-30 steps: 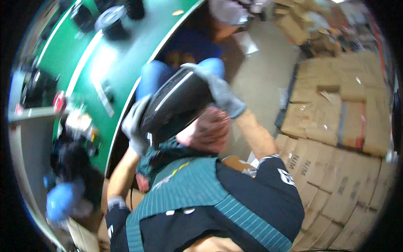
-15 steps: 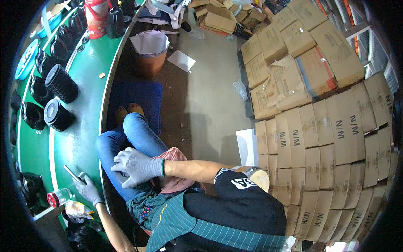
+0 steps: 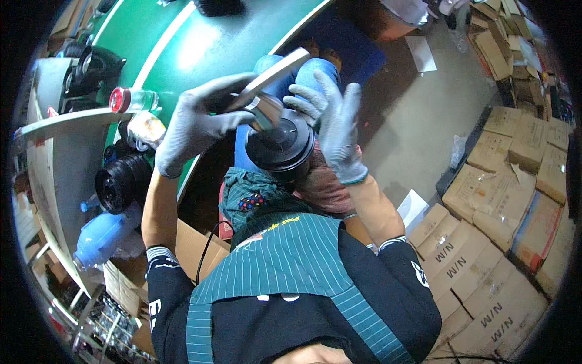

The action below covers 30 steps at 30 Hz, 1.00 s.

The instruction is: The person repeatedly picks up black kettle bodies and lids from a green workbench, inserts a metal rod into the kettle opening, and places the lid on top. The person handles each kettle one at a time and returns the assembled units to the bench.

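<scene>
My left hand [image 3: 203, 118], in a grey glove, is closed around a tool [image 3: 276, 76] with a long pale bar and a shiny metal part. The tool's exact kind I cannot make out. Its metal part is over the rim of a black round part [image 3: 280, 144] that sits at my lap, its ridged, disc-like top facing up. On the other side of that part, my gloved right hand [image 3: 339, 124] is raised with fingers spread, holding nothing. Below it lies a pink cloth [image 3: 327, 188] on my lap.
A green workbench [image 3: 200, 45] runs along the left. A red-lidded jar [image 3: 136, 100], a plastic bag [image 3: 145, 130] and black ribbed parts [image 3: 124, 182] are by my left arm. A blue container [image 3: 106, 236] is lower left. Stacked cartons [image 3: 479, 267] are at right.
The view has turned. My left hand has brought the tool from the bench to over my lap. My right hand has lifted off the round part and spread its fingers.
</scene>
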{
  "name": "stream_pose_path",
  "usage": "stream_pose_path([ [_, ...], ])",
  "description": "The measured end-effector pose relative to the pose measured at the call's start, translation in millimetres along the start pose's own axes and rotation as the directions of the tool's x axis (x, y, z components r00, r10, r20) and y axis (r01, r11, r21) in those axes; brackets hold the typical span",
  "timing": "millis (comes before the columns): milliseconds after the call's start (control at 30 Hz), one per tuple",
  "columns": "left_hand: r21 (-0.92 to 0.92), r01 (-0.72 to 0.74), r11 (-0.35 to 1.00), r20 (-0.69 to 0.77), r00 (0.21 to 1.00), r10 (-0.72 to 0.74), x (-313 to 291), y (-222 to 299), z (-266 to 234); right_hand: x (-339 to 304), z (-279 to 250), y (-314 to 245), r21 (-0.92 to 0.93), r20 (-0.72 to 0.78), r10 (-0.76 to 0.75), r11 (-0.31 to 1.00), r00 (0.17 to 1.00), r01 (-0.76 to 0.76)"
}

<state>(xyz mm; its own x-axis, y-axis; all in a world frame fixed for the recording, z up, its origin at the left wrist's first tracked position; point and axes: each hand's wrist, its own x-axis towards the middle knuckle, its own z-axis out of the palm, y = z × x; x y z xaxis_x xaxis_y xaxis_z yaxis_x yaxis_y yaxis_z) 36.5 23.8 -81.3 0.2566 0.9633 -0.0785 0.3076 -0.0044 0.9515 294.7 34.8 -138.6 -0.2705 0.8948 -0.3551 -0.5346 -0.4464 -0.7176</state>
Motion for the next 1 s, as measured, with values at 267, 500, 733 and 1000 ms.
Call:
stream_pose_path([
  [267, 0.560, -0.110, 0.821, 0.108, 0.992, 0.059, -25.7, 22.9, 47.8, 34.1, -9.0, -11.9, -0.374, 0.178, 0.091, 0.927, 0.980, -0.018],
  [500, 0.679, -0.095, 0.728, -0.072, 0.978, 0.195, -28.9, 35.1, 78.1, 68.3, -32.1, 1.7, -0.182, 0.553, 0.071, 0.983, 0.830, 0.037],
  [733, -0.164, 0.020, 0.986, -0.331, 0.941, -0.074, -5.4, -38.1, 54.2, 16.3, -57.8, 3.0, -0.002, 0.563, 0.038, 0.999, 0.826, -0.044],
  [1000, -0.465, 0.028, 0.885, 0.132, 0.990, 0.038, 63.7, -75.0, 51.3, -21.1, -8.4, -32.6, -0.207, 0.953, -0.071, 0.560, 0.295, 0.803],
])
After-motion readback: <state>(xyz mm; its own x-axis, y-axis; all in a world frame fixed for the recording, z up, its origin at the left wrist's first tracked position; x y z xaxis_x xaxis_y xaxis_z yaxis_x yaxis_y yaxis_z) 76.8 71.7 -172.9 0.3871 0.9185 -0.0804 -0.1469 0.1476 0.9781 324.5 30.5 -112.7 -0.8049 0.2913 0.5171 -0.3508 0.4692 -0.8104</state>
